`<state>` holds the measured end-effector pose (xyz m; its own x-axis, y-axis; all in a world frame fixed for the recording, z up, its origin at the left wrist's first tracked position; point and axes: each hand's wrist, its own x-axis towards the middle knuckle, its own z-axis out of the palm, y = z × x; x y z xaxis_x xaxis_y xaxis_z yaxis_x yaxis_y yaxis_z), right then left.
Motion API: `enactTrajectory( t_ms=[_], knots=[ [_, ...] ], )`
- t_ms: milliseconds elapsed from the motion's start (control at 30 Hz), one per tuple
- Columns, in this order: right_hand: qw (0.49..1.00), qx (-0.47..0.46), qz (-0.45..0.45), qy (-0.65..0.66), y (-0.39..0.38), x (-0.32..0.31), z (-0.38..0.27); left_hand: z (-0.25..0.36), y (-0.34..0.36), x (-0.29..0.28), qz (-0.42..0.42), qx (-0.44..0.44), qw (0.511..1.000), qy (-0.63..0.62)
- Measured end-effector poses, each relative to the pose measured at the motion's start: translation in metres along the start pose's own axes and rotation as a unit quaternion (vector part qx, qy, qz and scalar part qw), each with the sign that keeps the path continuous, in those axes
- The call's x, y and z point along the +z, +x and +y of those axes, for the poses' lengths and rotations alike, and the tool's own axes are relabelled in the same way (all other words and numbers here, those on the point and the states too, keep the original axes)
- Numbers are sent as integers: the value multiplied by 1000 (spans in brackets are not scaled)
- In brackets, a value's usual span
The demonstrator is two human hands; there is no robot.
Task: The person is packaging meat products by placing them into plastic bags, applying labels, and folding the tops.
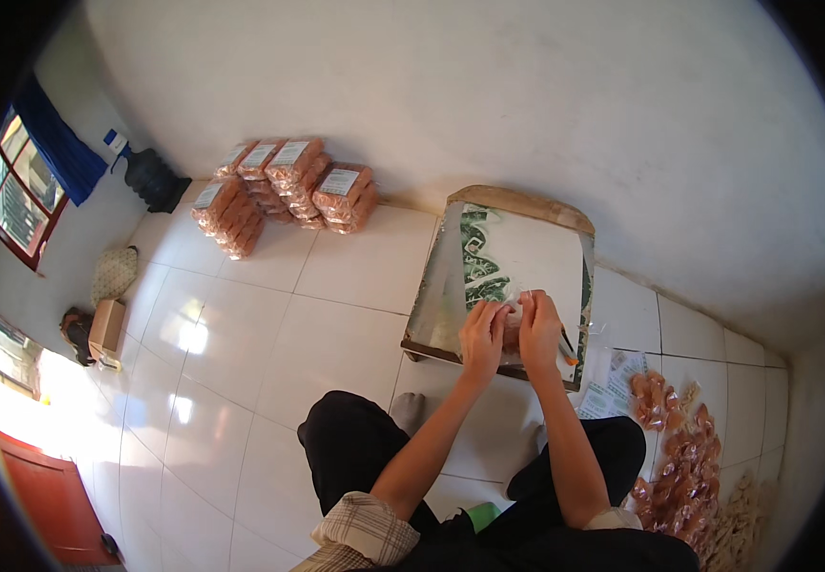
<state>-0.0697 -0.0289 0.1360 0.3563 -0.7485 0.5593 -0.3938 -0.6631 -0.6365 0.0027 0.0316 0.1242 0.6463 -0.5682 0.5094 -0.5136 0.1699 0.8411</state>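
Over the near edge of a low small table (527,229), my left hand (482,338) and my right hand (538,334) are held close together. Between them is a small clear plastic packet (512,336) with reddish-brown contents. The fingers of both hands are closed at its upper edge, and they partly hide it. Just right of my right hand, a slim dark tool with an orange end (571,360) lies at the table's edge; its kind is unclear. The tabletop is white with a green pattern along its left side.
Labelled packs (284,181) of reddish-brown pieces stand stacked by the wall. Right of my knee lie printed sheets (615,386), many small reddish packets (684,467) and pale loose pieces (739,524). A water jug (152,179) and cardboard box (106,326) stand at left.
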Motion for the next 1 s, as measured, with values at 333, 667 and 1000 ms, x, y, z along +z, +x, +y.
enactTrajectory(
  t_ms=[333,667,1000],
  knots=[
    [998,60,-4,-8,1,11,2,-3,6,9,6,51,999,-7],
    [961,95,-199,169,9,-30,26,0,9,-1,-17,13,1000,-18],
    [946,188,-163,206,1,-29,31,-5,-4,-26,22,69,997,11]
  ],
)
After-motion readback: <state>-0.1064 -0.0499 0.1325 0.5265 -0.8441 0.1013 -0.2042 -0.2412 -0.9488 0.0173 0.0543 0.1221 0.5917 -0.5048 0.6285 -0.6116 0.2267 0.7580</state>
